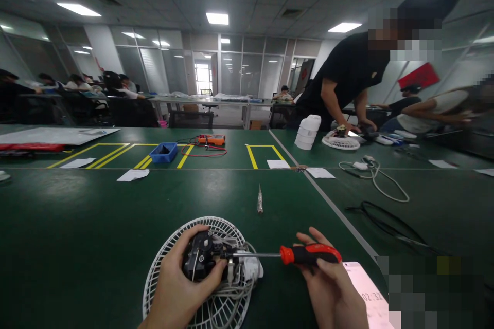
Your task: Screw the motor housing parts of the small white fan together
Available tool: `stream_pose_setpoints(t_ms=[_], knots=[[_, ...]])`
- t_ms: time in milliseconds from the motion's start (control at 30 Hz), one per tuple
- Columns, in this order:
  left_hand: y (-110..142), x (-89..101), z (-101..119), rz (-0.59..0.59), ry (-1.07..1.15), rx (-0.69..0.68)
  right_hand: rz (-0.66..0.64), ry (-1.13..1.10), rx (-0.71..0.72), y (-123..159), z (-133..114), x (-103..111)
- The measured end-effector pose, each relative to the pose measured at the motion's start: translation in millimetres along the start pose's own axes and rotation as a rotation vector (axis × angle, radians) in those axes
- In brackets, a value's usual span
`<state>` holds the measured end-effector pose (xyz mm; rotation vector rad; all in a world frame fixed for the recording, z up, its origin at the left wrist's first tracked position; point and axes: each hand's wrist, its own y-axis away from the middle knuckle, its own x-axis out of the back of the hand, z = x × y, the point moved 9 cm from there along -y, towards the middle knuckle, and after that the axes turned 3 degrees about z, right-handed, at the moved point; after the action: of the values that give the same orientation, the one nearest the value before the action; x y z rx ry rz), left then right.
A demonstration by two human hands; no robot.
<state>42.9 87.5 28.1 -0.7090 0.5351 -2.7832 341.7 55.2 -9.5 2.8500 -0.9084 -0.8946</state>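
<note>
A white round fan grille lies on the green table in front of me, with a black fan motor housing and coiled grey cable on top. Around the motor housing, the fingers of my left hand are closed. My right hand grips a red and black screwdriver by its handle. The screwdriver's shaft points left, level, and its tip meets the motor assembly; the exact contact point is too small to make out. Beside the cable sits a white plastic part.
A small clear screwdriver lies ahead. Farther off are a blue bin, an orange multimeter and white stacked parts. A phone is beside my right hand. Across the table a person leans over another fan grille. Cables lie right.
</note>
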Motion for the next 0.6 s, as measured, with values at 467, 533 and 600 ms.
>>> stream_pose_setpoints(t_ms=[467,533,600], knots=[[1.9,-1.0,-0.7,-0.021,0.013,-0.024,0.037,0.034,-0.057,-2.5,8.7,1.8],[1.5,-1.1,0.2,-0.024,0.021,-0.03,0.041,0.06,-0.069,-2.4,9.5,3.8],[1.6,-0.5,-0.1,-0.021,0.021,-0.028,0.054,0.121,-0.07,-1.6,9.8,5.0]])
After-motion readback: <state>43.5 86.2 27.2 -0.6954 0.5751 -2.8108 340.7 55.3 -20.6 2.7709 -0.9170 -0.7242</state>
